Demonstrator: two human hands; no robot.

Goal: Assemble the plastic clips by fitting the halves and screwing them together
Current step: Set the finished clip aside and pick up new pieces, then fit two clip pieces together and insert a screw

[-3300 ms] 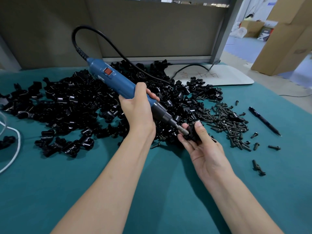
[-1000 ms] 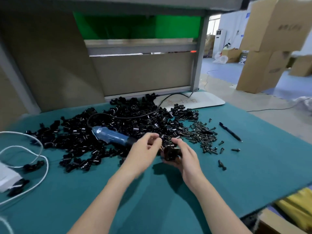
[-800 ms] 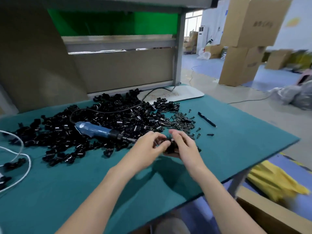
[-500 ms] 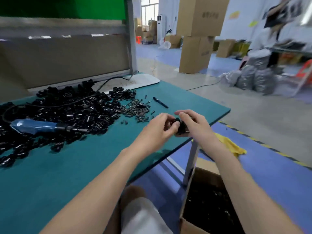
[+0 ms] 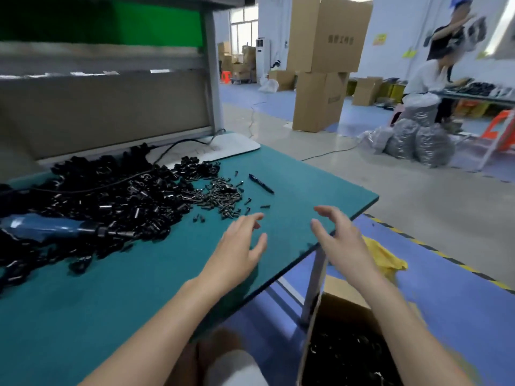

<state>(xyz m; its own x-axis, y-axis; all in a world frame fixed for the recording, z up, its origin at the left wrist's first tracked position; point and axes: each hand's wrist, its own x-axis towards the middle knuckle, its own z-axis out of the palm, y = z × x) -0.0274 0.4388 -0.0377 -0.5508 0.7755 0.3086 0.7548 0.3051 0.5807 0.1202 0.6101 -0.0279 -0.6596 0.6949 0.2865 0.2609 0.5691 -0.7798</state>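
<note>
Over the tabletop (image 5: 139, 288) edge, the left hand (image 5: 239, 246) and right hand (image 5: 338, 240) hover, fingers spread, holding nothing. Black clip halves (image 5: 111, 196) lie heaped to their left, with screws (image 5: 220, 195) just beside the heap.

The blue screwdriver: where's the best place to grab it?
Grip the screwdriver round its thick blue body, probably from above. It lies flat on the clips, bit pointing right, its top bare; the left hand is nearer.
</note>
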